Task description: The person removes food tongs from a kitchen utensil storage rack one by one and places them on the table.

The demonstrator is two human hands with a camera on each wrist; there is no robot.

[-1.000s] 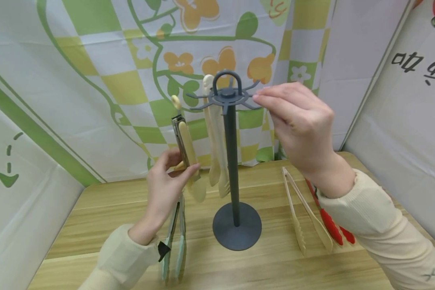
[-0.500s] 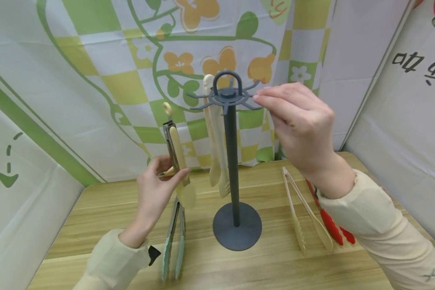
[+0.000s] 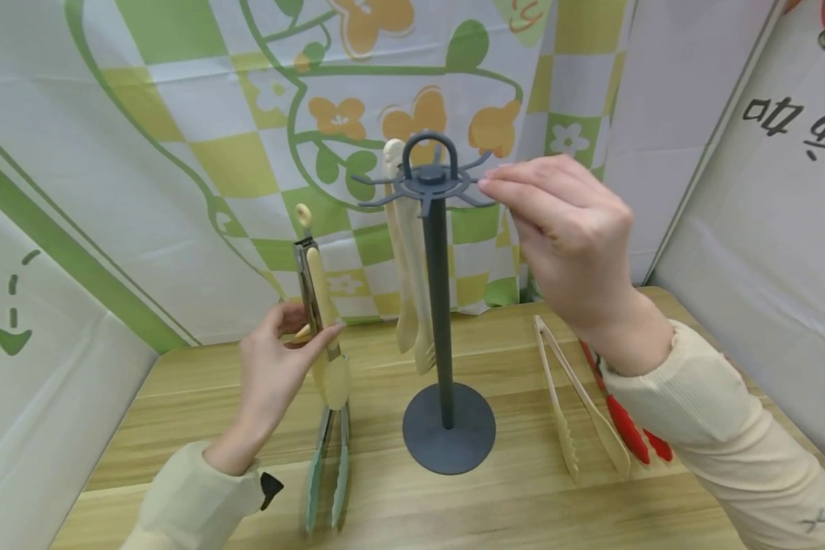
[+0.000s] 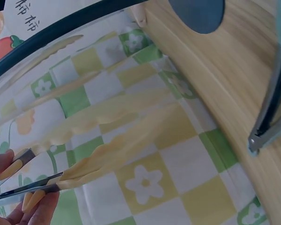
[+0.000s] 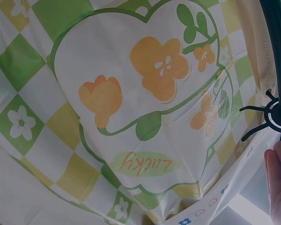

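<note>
My left hand (image 3: 271, 367) holds a pair of yellow-tipped metal tongs (image 3: 321, 294) upright by the handles, left of a dark grey hanging stand (image 3: 440, 305). A yellow loop tops these tongs, and their two yellow heads (image 4: 107, 157) stand a little apart in the left wrist view. Thumb and fingers of my right hand (image 3: 571, 229) pinch the tip of one hook on the stand's top ring (image 3: 431, 183). A cream pair of tongs (image 3: 402, 267) hangs from a hook at the back of the stand.
Mint green tongs (image 3: 340, 473) are below the yellow ones, left of the stand's round base (image 3: 449, 451). Beige tongs (image 3: 557, 397) and red tongs (image 3: 629, 431) lie on the wooden table (image 3: 509, 496) at right. Behind hangs a patterned cloth (image 3: 199, 176).
My left hand has moved left and slightly down with the yellow tongs, away from the stand. My right hand stays on the hook.
</note>
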